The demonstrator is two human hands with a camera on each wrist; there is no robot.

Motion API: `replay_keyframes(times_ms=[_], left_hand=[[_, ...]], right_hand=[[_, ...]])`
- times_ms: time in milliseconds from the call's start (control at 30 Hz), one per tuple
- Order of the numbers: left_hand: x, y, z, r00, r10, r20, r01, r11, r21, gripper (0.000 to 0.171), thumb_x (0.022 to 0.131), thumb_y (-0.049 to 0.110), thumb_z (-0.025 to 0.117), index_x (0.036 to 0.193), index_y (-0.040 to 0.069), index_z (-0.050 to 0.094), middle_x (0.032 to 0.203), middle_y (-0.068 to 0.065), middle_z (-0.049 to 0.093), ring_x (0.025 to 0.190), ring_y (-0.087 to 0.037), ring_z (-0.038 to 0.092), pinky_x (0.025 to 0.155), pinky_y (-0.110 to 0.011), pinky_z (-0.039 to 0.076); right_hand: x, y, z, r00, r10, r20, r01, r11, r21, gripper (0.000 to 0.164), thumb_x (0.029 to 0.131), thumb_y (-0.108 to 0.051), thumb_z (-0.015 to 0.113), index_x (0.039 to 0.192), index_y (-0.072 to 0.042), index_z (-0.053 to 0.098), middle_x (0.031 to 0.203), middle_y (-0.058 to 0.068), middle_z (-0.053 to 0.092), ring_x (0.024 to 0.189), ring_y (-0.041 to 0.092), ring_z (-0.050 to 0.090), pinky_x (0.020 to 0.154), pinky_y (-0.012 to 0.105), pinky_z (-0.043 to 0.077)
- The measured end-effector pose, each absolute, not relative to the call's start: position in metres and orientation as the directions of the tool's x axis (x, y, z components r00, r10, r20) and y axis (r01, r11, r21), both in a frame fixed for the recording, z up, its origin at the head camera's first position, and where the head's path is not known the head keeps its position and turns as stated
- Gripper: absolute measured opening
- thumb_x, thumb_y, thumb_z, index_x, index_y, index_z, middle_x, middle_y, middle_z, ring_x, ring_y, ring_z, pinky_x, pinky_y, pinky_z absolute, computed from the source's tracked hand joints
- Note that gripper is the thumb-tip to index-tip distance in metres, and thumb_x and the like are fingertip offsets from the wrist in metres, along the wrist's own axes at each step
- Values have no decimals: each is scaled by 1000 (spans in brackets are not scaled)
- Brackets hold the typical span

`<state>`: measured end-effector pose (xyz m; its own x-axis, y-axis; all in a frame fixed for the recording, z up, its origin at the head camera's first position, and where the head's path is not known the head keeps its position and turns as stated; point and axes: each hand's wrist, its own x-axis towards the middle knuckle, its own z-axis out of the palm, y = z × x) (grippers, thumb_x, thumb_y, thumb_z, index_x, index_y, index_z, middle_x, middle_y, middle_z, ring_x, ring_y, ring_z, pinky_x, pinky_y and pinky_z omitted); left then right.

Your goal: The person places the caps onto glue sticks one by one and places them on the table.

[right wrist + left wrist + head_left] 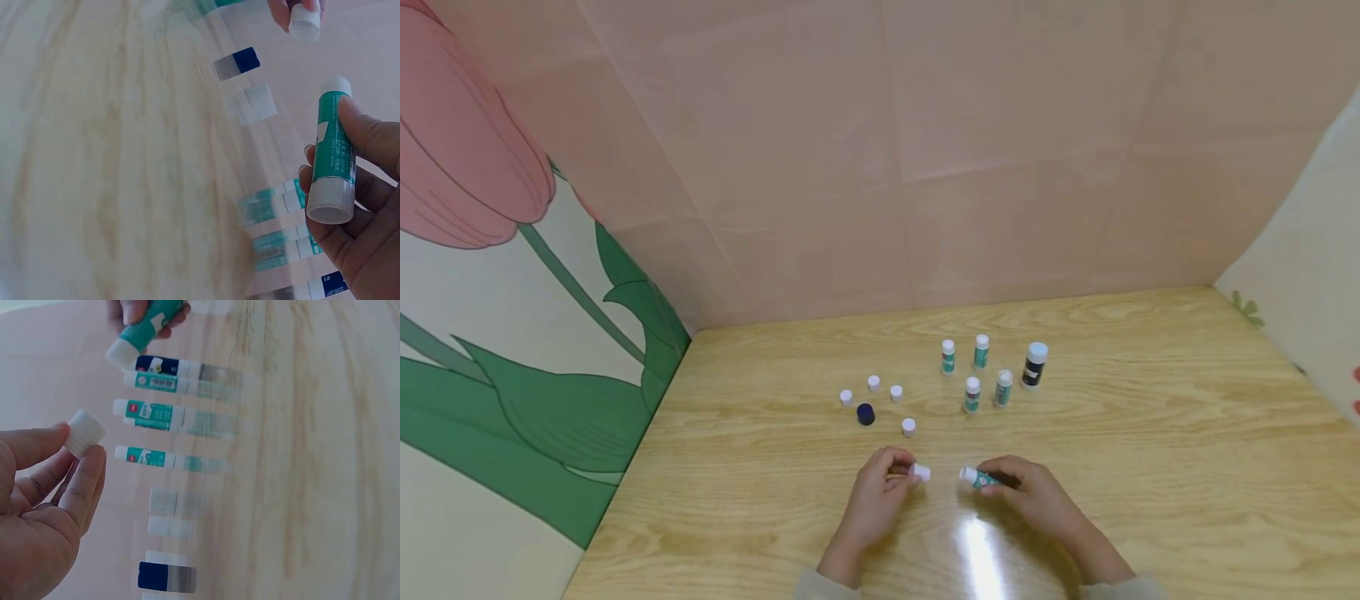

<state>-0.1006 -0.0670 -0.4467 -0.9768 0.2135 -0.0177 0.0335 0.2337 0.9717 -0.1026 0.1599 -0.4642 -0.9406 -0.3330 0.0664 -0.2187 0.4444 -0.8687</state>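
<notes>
Between thumb and fingers my left hand (877,492) pinches a small white cap (84,433), held a little above the table. My right hand (1030,496) grips a green and white glue stick (335,147), tilted, its white end (968,475) pointing toward the left hand. Cap and glue stick are apart, with a short gap between them. Beyond the left hand, several white caps (908,427) and one dark blue cap (866,414) sit on the table. Farther right stand several green glue sticks (972,396) with white tops, upright.
A larger dark glue stick (1033,367) with a pale top stands upright at the right of the green ones. Everything is on a wood-grain table (737,500). A pink sheet (910,167) rises behind it, and a flower-printed panel (550,400) is at the left.
</notes>
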Motion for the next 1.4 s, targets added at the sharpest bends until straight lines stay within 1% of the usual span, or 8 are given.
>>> replay_keyframes(times_ms=[133,333,733,933,1133,1267,1400], left_hand=[[-100,-67,-448,-978,209,-8,42,231,972,19,81,3,57,98,-3,53,95,-4,51,88,-15,51,73,-20,45],[-101,-67,-450,-980,197,-28,17,221,975,17,80,3,57,96,-1,53,95,-4,51,88,-15,51,72,-20,46],[-100,-67,-450,-980,196,-36,7,215,977,19,80,4,58,97,-2,53,94,-2,51,88,-14,52,72,-20,46],[-99,-67,-449,-975,221,-7,41,211,977,20,80,3,58,98,-4,52,95,-4,50,89,-18,51,73,-19,46],[-92,-66,-428,-970,243,12,68,222,973,18,80,-2,55,97,-7,51,96,-11,50,91,-26,50,73,-20,45],[-89,-65,-419,-971,240,8,65,229,971,18,81,-2,55,97,-7,51,96,-11,50,91,-27,50,74,-19,45],[-91,-65,-425,-972,234,14,68,224,972,18,80,-2,56,96,-6,51,95,-11,51,91,-26,51,73,-19,45]], right_hand=[[-102,158,-464,-942,-330,67,-221,456,-862,25,76,-21,64,96,-6,62,92,3,60,82,9,54,70,24,45],[-101,157,-462,-941,-328,84,-237,459,-856,24,76,-21,64,95,-7,62,94,4,60,83,12,54,70,24,45],[-101,155,-464,-933,-348,90,-252,457,-853,24,76,-20,63,96,-7,62,94,3,59,84,12,54,71,23,46],[-101,154,-465,-934,-345,93,-255,459,-851,24,76,-21,64,96,-7,62,95,4,59,85,13,54,72,24,46],[-102,154,-466,-931,-350,102,-264,455,-851,23,76,-21,63,96,-8,62,94,3,59,84,12,54,71,24,46],[-102,154,-466,-928,-358,104,-269,449,-852,24,77,-22,62,96,-8,62,94,3,59,84,12,55,70,23,46],[-102,153,-466,-928,-360,95,-260,445,-857,24,77,-22,63,96,-8,62,95,4,60,85,13,55,71,23,46]])
